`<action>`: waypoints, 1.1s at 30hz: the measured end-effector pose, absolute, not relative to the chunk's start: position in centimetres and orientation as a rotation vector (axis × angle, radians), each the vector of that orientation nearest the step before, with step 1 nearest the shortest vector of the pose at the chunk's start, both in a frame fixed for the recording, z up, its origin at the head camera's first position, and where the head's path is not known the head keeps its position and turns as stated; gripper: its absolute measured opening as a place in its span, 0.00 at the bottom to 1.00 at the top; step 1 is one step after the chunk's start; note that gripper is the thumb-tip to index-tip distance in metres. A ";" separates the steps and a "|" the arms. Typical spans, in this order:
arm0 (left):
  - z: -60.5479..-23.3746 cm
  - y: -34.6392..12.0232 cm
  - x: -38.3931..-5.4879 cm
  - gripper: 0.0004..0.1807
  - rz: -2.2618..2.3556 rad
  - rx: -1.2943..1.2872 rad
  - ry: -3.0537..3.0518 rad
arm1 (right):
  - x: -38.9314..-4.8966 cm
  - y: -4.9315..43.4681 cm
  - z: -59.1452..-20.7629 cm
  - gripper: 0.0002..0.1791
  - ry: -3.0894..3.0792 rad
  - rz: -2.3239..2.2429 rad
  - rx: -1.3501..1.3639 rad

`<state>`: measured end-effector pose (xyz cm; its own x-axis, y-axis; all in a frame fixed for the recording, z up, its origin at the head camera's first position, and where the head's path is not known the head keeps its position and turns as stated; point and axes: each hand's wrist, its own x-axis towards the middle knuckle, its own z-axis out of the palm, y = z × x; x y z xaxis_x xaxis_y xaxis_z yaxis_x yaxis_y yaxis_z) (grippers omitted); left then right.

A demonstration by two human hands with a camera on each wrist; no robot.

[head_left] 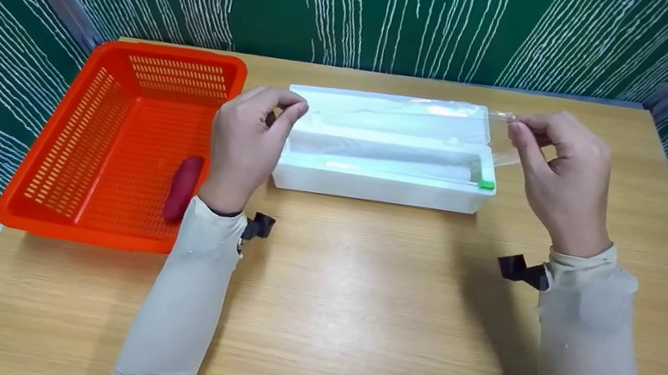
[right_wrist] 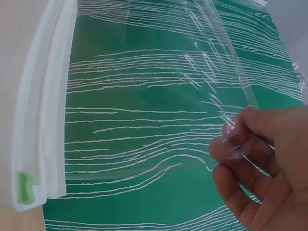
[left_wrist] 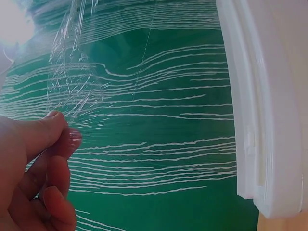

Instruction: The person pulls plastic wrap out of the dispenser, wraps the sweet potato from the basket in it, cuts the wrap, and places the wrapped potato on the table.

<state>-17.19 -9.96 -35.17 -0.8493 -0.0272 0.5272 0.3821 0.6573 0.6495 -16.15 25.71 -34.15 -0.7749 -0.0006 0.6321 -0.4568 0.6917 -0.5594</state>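
Observation:
A sheet of clear plastic wrap [right_wrist: 192, 86] stretches between my two hands above an open white dispenser box [head_left: 381, 189]. Thumb and fingers of my left hand [head_left: 252, 140] pinch one corner; the left wrist view shows the plastic wrap [left_wrist: 74, 67] bunched and creased above that thumb. My right hand [head_left: 563, 178] pinches the other corner, to the right of the box. The box lid stands raised at the back. A small green slider [head_left: 486, 185] sits at the right end of the box's front edge. Plastic film lies inside the box too, its roll hard to make out.
An orange-red plastic basket [head_left: 95, 236] stands on the left of the wooden table [head_left: 351, 326], with a dark red, long object [head_left: 182, 189] inside, partly hidden by the left arm. Green walls [head_left: 369, 17] with white wavy lines enclose the table's back and sides.

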 end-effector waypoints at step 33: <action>-33.0 -9.9 -16.8 0.11 -1.081 -0.307 -2.344 | -15.6 26.1 -32.0 0.10 -2.300 0.916 0.348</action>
<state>-16.81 -9.86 -32.99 -0.8308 -0.0170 0.5563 0.4121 0.6531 0.6354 -15.56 26.13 -32.01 -0.7661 -0.0114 0.6426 -0.4501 0.7233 -0.5237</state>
